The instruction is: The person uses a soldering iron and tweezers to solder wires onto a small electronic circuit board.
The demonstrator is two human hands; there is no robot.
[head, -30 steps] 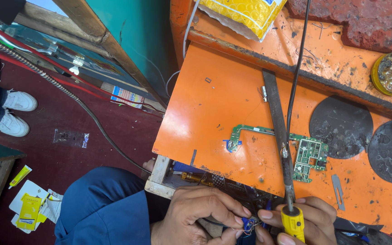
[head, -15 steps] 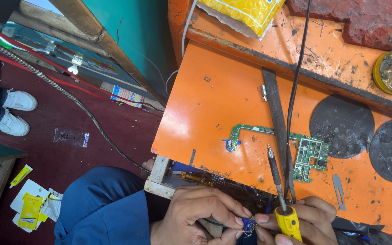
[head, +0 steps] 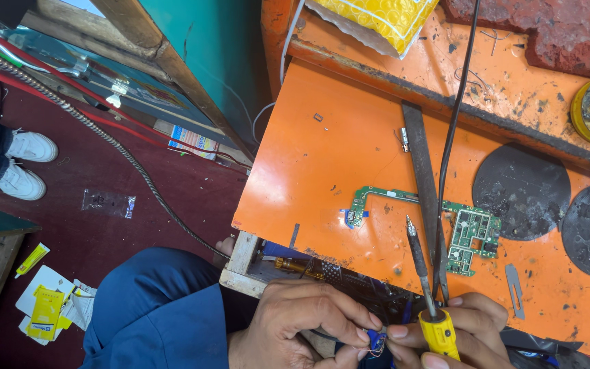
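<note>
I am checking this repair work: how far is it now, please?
Already out: the green circuit board lies bare on the orange table, a flat metal file across it. In hand: the left hand pinches a small blue part, and the right hand holds a yellow-handled soldering iron, tip up. Left: no solder joint is visible yet.

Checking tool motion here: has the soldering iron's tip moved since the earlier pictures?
Yes. The soldering iron tip has swung left, off the flat metal bar.

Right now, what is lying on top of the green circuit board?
A long flat metal bar and a black cable cross over the green circuit board on the orange bench. The strip of board beneath them is covered and cannot be seen.
</note>
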